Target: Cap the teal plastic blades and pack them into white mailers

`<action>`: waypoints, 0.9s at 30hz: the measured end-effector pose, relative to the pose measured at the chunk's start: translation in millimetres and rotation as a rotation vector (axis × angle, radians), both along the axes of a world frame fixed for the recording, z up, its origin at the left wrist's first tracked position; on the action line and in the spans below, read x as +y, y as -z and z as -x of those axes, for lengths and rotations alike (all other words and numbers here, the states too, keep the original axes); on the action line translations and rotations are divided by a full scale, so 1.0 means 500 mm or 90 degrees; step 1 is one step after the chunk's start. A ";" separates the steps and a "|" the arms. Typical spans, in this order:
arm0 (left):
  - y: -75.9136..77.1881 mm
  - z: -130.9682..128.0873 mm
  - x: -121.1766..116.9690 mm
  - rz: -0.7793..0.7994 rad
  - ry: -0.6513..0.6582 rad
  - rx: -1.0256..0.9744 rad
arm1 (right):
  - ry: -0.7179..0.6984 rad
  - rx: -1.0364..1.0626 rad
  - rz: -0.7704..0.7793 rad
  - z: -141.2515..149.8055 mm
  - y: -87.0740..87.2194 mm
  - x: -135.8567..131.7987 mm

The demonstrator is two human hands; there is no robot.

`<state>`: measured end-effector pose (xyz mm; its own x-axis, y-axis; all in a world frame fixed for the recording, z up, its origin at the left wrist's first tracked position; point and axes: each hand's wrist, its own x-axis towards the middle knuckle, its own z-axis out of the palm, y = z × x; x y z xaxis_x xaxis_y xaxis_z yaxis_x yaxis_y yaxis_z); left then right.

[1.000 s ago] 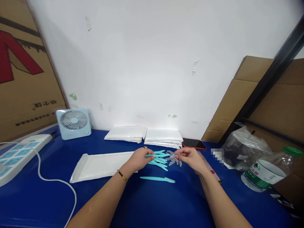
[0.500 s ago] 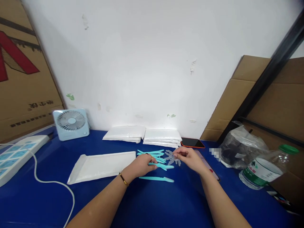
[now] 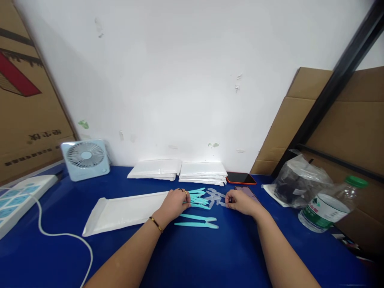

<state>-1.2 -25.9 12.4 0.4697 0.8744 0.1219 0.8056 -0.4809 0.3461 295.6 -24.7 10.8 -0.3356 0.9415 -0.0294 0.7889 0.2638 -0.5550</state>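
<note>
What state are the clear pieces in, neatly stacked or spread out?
Spread out. The clear pieces lie at differing angles in a loose, partly overlapping cluster beside the right hand.

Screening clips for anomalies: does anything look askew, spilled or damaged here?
The white wall looks worn, with scuffs and greenish patches above the fan and white packets. The translucent pieces lie jumbled beside the turquoise tools, but I see no spill.
</note>
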 end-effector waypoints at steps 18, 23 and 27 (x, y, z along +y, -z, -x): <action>-0.021 -0.007 -0.015 0.086 0.036 -0.117 | -0.070 0.204 0.062 0.074 -0.027 -0.039; -0.024 -0.004 -0.025 0.190 0.106 -0.073 | -0.155 0.157 0.087 0.082 -0.035 -0.046; -0.027 0.001 -0.017 0.049 0.027 0.001 | -0.108 0.068 -0.096 0.084 -0.030 -0.036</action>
